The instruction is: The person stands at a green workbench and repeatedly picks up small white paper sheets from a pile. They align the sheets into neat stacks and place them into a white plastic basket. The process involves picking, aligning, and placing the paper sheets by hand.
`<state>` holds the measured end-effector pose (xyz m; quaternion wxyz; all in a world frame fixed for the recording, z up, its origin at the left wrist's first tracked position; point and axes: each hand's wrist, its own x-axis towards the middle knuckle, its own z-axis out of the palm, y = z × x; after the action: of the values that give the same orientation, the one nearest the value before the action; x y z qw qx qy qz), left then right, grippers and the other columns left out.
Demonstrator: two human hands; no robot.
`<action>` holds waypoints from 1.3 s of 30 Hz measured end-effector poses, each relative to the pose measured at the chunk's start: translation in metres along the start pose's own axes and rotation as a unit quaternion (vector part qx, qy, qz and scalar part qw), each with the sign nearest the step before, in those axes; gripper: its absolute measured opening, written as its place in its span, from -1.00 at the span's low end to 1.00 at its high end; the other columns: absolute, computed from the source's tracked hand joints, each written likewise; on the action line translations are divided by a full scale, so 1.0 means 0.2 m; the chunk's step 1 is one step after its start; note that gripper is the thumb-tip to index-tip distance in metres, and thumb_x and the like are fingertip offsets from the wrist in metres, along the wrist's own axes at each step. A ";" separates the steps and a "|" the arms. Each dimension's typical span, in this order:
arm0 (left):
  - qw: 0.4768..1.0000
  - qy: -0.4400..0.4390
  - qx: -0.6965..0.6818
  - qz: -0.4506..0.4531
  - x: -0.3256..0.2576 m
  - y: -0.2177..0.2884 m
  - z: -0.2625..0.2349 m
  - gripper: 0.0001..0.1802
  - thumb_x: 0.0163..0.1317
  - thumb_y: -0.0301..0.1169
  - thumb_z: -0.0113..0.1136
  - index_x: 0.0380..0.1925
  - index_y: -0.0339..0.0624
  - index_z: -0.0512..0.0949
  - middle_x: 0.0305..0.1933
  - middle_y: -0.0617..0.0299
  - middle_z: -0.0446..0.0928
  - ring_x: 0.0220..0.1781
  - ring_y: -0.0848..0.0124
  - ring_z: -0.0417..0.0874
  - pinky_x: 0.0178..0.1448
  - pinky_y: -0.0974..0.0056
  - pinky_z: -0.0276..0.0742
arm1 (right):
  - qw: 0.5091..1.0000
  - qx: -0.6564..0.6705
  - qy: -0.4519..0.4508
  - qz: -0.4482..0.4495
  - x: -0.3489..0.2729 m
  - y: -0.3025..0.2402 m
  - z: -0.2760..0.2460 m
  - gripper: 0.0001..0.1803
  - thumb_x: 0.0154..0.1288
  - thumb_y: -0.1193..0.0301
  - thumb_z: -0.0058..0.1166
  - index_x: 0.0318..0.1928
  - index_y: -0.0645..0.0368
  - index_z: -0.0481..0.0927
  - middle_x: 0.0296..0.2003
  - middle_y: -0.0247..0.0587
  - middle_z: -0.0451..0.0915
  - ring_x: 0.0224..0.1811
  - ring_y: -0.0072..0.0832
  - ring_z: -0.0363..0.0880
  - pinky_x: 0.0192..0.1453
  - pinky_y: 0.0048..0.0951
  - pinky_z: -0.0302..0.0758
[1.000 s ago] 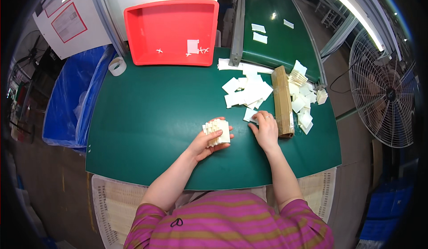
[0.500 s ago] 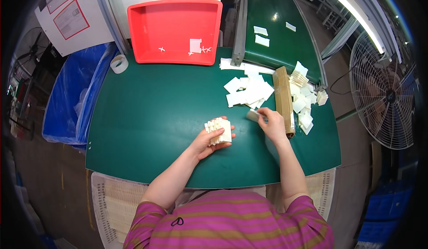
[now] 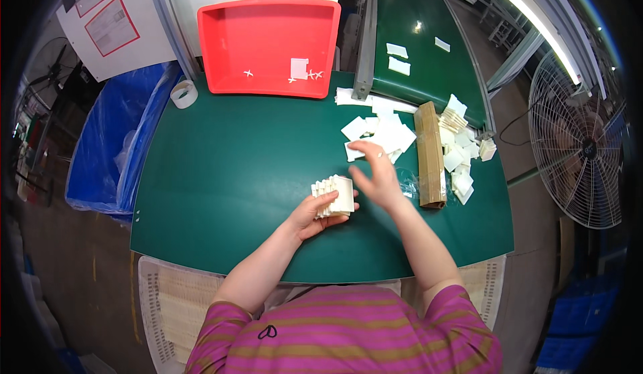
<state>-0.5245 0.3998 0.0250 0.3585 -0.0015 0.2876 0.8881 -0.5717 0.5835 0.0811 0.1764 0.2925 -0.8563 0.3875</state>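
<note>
The left hand (image 3: pixel 313 212) grips a stack of small white cards (image 3: pixel 333 195), its fingers curled under and around the stack's near side, so the lower cards are hidden and their count cannot be told. The stack rests low on the green bench (image 3: pixel 228 193), its fanned edges pointing away from the person and its long axis running roughly left to right. The right hand (image 3: pixel 376 173) hovers just right of the stack, fingers loosely spread and holding nothing that can be made out; its motion blur hides the fingertips. Beyond those fingers lies a scatter of loose white cards (image 3: pixel 382 133), and to their right a long brown cardboard strip (image 3: pixel 430 153) runs away from the person, with more white pieces (image 3: pixel 462 150) past it. Far beyond the left fingers sits a red tray (image 3: pixel 268 22) holding a few small white bits, a roll of tape (image 3: pixel 183 94) to its left, and a white sign with a red border (image 3: pixel 110 29) in the upper left corner.
</note>
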 end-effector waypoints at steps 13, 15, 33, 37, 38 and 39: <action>0.998 0.006 -0.051 0.027 0.00 0.02 -0.01 -0.51 0.34 -0.21 -0.05 0.20 -0.21 0.26 0.10 0.02 0.47 0.06 0.14 0.58 -0.22 0.33 0.72 | 0.986 0.141 0.019 0.092 -0.02 0.02 -0.03 -0.86 -0.01 0.66 0.01 -0.44 0.14 0.47 -0.31 -0.20 0.55 -0.18 -0.26 0.53 -0.08 -0.28 0.44; 0.998 0.009 -0.057 0.016 -0.01 0.01 -0.02 -0.51 0.33 -0.19 -0.01 0.19 -0.17 0.27 0.06 0.08 0.50 0.00 0.24 0.61 -0.21 0.33 0.71 | 0.999 0.034 -0.038 -0.016 -0.03 -0.09 -0.06 -0.84 -0.06 0.68 0.01 -0.47 0.14 0.46 -0.27 -0.22 0.54 -0.14 -0.24 0.51 -0.04 -0.28 0.43; 0.999 0.040 0.010 0.031 -0.01 0.04 0.04 -0.44 0.18 -0.34 0.18 0.20 0.06 0.27 0.06 0.16 0.50 0.03 0.29 0.61 -0.26 0.40 0.65 | 0.939 -0.286 -0.011 0.190 -0.06 0.34 -0.06 -0.55 -0.11 0.34 0.34 -0.18 0.10 0.44 -0.03 -0.14 0.51 0.07 -0.28 0.43 0.14 -0.20 0.25; 0.999 0.042 0.015 0.028 0.00 0.03 0.04 -0.41 0.17 -0.31 0.18 0.22 0.04 0.25 0.08 0.13 0.48 0.06 0.25 0.60 -0.28 0.43 0.66 | 0.952 -0.282 0.072 0.090 -0.07 0.32 -0.05 -0.50 -0.12 0.39 0.34 -0.12 0.12 0.43 0.00 -0.10 0.51 0.05 -0.24 0.47 0.15 -0.22 0.26; 0.999 0.042 0.015 0.028 0.00 0.03 0.04 -0.41 0.18 -0.30 0.18 0.22 0.04 0.25 0.08 0.13 0.48 0.06 0.25 0.59 -0.28 0.43 0.66 | 0.955 -0.277 0.075 0.077 -0.08 0.28 -0.05 -0.48 -0.12 0.40 0.33 -0.09 0.14 0.42 0.02 -0.08 0.50 0.05 -0.24 0.48 0.16 -0.23 0.28; 0.999 0.041 0.011 0.026 -0.01 0.03 0.04 -0.41 0.19 -0.29 0.17 0.22 0.03 0.25 0.08 0.13 0.48 0.06 0.24 0.59 -0.27 0.43 0.66 | 0.957 -0.272 0.077 0.064 -0.09 0.22 -0.06 -0.46 -0.11 0.42 0.33 -0.06 0.16 0.42 0.04 -0.07 0.50 0.06 -0.23 0.49 0.17 -0.23 0.30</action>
<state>-0.5245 0.3990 0.0342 0.3227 -0.0265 0.3120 0.8932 -0.5842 0.6222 0.0540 0.2893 0.1477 -0.9300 0.1718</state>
